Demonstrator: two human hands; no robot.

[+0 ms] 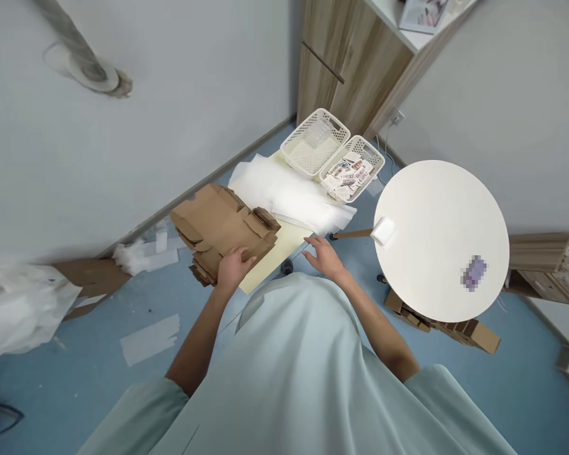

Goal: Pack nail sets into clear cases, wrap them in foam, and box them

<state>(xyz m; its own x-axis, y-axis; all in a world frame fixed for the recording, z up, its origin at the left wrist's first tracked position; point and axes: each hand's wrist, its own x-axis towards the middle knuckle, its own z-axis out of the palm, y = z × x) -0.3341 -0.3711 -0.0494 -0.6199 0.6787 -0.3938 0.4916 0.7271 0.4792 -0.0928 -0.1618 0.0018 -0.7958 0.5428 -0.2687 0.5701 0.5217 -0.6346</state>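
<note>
Cardboard (213,218) laid partly over yellow surface (289,240), beside white sheets (284,193). Left hand (233,270) placed on cardboard edge, grip cannot be told. Right hand (326,258) held empty, fingers spread, near yellow surface.

Looks like a small packing room, folks: flattened cardboard (218,221) under the left hand (234,268), white sheets (284,189) just beyond, a basket (378,165) of printed cards (348,175) past the right hand (325,256).
</note>
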